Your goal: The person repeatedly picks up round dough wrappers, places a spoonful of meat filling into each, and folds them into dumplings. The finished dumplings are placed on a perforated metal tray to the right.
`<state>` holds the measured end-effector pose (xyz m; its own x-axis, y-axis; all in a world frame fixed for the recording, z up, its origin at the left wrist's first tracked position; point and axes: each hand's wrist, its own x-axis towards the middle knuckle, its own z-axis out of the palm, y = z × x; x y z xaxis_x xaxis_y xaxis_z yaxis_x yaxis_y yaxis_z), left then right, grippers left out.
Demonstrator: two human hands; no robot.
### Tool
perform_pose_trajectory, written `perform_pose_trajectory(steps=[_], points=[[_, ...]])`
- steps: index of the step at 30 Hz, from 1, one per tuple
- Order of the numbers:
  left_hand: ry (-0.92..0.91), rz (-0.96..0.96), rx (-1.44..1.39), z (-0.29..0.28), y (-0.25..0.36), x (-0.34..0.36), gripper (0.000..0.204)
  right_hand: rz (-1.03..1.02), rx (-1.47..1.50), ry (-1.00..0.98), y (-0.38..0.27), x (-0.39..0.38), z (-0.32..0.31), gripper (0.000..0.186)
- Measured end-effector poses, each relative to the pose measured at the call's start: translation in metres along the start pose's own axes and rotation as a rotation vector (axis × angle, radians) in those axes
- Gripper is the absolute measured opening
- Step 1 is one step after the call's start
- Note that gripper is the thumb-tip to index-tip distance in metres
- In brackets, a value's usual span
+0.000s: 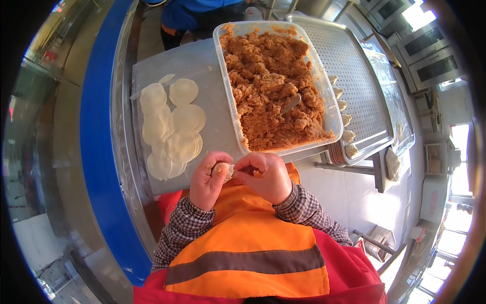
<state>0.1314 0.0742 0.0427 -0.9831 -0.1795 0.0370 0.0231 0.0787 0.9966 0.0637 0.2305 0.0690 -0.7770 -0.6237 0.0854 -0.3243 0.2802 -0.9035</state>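
Note:
My left hand (206, 183) is closed around a small dumpling (230, 174), partly hidden by the fingers. Thumb and forefinger of my right hand (269, 177) pinch the pale edge of the same dumpling. Both hands are at the near edge of the grey metal table, in front of my orange apron. Just ahead of them stands a clear plastic tub (277, 148) of reddish-brown minced filling (268, 81). A flat metal blade (291, 104) sticks out of the filling. Left of the tub, several round dough wrappers (183, 144) lie in overlapping piles on the table.
Right of the tub rests a perforated metal tray (349, 71), with several finished dumplings (348, 136) in a row along its left side. A blue strip (104, 126) borders a metal rail on the left. A person in blue (207, 12) stands beyond the table.

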Motion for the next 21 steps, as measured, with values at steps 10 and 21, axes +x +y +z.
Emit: perform_pose_trajectory(steps=[10, 21], points=[[0.055, 0.089, -0.08, 0.006, 0.007, 0.002, 0.039, 0.115, 0.196, -0.036, 0.004, -0.004, 0.001, 0.015], [-0.069, -0.198, -0.134, -0.012, -0.004, 0.005, 0.038, -0.166, -0.028, 0.073, -0.003, -0.003, 0.004, 0.011]])
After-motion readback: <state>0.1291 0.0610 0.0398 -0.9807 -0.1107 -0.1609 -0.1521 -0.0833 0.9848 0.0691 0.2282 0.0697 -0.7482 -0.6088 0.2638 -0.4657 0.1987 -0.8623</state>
